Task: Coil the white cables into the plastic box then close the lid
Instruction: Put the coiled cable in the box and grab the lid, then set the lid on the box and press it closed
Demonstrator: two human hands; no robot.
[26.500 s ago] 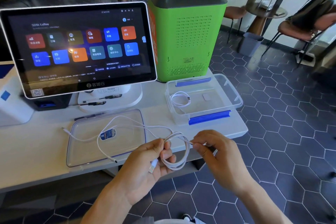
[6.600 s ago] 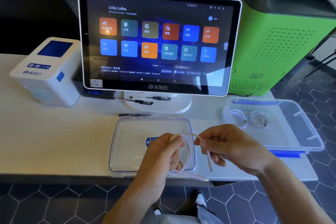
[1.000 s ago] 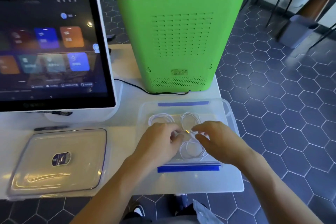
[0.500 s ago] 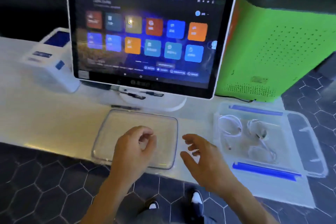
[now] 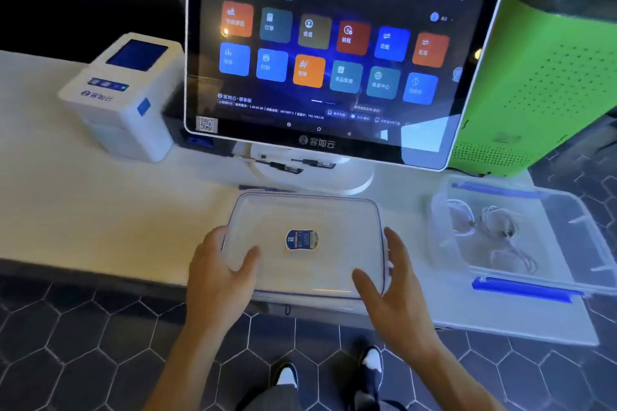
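Note:
The clear plastic lid (image 5: 300, 210), with a blue sticker in its middle, lies flat on the white table in front of me. My left hand (image 5: 217, 270) rests at its left front corner with the thumb on top. At the lid's right edge, my right hand (image 5: 394, 284) has its fingers spread and its thumb on the surface. The clear plastic box (image 5: 584, 227) with blue clips stands open to the right. Three coiled white cables (image 5: 497, 230) lie inside it.
A touchscreen terminal (image 5: 327, 57) stands just behind the lid, with a dark pen (image 5: 263, 188) at its base. A white receipt printer (image 5: 123, 97) sits at the back left and a green machine (image 5: 551, 77) at the back right. The table's front edge runs under my wrists.
Both hands left the box and its cables, moved left, and have come down on either side of the lid. The view has swung left with them.

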